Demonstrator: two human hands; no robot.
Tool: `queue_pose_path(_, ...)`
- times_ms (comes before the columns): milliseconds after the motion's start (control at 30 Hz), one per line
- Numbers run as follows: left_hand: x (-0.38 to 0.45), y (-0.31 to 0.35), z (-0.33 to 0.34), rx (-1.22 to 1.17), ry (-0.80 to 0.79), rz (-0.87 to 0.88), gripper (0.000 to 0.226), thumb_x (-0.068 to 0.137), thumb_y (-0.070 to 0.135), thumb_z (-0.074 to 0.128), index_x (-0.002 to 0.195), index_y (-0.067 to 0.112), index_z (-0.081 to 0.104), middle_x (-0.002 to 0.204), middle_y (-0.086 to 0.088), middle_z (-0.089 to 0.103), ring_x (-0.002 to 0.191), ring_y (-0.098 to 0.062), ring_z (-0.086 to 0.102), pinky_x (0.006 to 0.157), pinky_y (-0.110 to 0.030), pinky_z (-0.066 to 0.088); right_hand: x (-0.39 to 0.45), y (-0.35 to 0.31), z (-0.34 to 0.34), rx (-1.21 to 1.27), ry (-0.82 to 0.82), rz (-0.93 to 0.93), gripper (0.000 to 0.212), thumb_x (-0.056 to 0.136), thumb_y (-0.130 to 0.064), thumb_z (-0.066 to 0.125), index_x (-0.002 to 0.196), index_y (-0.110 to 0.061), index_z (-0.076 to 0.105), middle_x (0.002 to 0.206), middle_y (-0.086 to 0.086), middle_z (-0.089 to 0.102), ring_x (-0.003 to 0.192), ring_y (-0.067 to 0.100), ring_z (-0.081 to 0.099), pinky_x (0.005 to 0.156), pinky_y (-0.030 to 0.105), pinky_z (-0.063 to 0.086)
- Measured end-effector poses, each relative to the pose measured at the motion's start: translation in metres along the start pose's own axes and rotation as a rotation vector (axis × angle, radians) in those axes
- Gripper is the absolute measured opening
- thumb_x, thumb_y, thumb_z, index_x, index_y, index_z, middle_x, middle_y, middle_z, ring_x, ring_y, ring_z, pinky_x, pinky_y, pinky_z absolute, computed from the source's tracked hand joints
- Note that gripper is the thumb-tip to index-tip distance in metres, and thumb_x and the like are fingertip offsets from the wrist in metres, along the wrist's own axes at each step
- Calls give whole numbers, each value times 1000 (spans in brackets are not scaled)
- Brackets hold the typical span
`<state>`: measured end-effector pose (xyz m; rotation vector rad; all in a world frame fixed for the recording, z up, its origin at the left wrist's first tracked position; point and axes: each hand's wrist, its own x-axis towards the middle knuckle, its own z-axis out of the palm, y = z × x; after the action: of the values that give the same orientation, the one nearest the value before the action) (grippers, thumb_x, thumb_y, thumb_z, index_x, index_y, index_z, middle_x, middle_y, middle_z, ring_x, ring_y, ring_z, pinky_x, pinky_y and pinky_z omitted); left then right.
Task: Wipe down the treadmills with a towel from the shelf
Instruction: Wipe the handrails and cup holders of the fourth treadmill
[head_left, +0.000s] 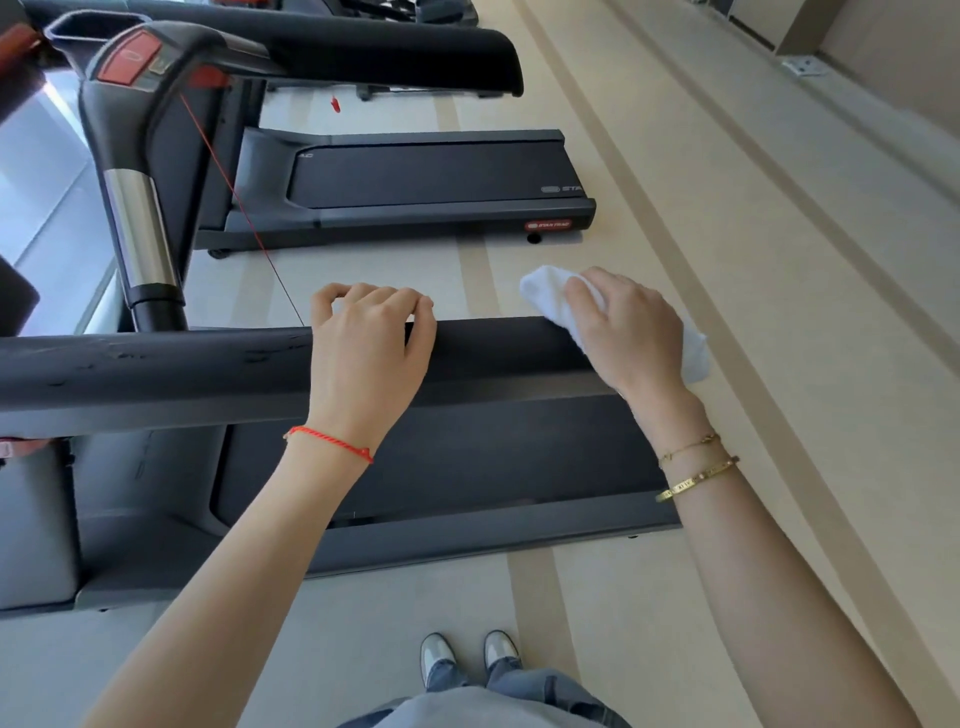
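Observation:
A black treadmill handrail (156, 369) runs across the middle of the view, above the near treadmill's dark belt (493, 457). My left hand (371, 348) grips the rail, fingers curled over its far side. At the rail's right end my right hand (631, 332) holds a white towel (550, 296) against the rail, the cloth bunched under the palm and sticking out on both sides.
A second treadmill (431, 176) stands beyond, its console (140, 62) and upright at upper left with a red safety cord hanging down. Beige floor lies between and to the right. My shoes (467, 654) stand on the floor beside the near deck.

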<state>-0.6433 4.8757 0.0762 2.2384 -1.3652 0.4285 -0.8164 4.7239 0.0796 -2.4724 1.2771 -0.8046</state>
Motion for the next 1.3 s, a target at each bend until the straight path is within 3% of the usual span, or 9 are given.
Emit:
queue_pose_path(200,-1,-2,6,108,75,-6,49,104,27,30,69,11,60,62,1,62,65,-24,56,99,-38,32,10,-54,13,-123,-219,-235,39,96,-34,34,60,-22,34,57,-2,41,59,26,42,54,34,22)
queue_pose_path(300,-2,-2,6,100,141,-1,47,104,23,35,60,13,47,51,4,48,55,-24,47,96,-41,37,1,-66,22,-87,-188,-333,33,99,-37,33,72,-19,40,65,1,51,64,26,48,58,34,29)
queue_pose_path(433,-5,-5,11,147,125,4,52,105,26,30,64,12,59,56,2,58,59,-23,53,98,-38,34,5,-33,10,-36,-168,-373,33,98,-42,32,72,-23,39,62,-3,49,57,20,46,53,32,27)
queue_pose_path(600,-5,-6,13,161,123,5,54,105,28,29,73,13,70,64,2,66,64,-22,57,98,-35,32,31,-22,8,-112,-382,-186,40,93,-40,32,60,-19,40,60,-1,48,57,17,41,52,29,25)
queue_pose_path(833,-6,-4,13,140,195,44,49,104,22,37,62,11,60,57,1,59,60,-24,56,88,-40,39,59,-62,25,-136,-833,-180,42,100,-42,23,70,-21,44,75,0,47,70,15,43,55,31,23)
queue_pose_path(933,-6,-4,13,135,211,42,48,103,21,38,61,11,59,56,1,58,59,-24,56,88,-41,40,47,-53,18,-116,-685,-225,42,98,-40,24,64,-23,44,70,-1,50,66,15,43,54,31,23)
queue_pose_path(1067,-7,-4,14,137,212,27,48,103,21,38,62,10,60,57,0,61,60,-25,57,87,-39,39,7,-37,10,-118,-209,-356,36,95,-39,31,68,-20,42,58,-4,45,52,18,39,49,31,20)
queue_pose_path(1133,-8,-5,14,145,205,17,50,104,22,36,63,10,63,59,0,63,61,-25,58,87,-38,39,-10,-30,10,-87,-57,-394,34,96,-39,34,80,-18,56,67,-3,53,60,21,47,55,34,31)
queue_pose_path(1300,-7,-4,13,153,161,-9,53,105,25,32,69,12,70,62,0,67,63,-25,59,90,-35,39,-19,-10,3,107,-52,-477,38,93,-43,49,121,-22,64,105,-4,68,91,19,60,82,31,45)
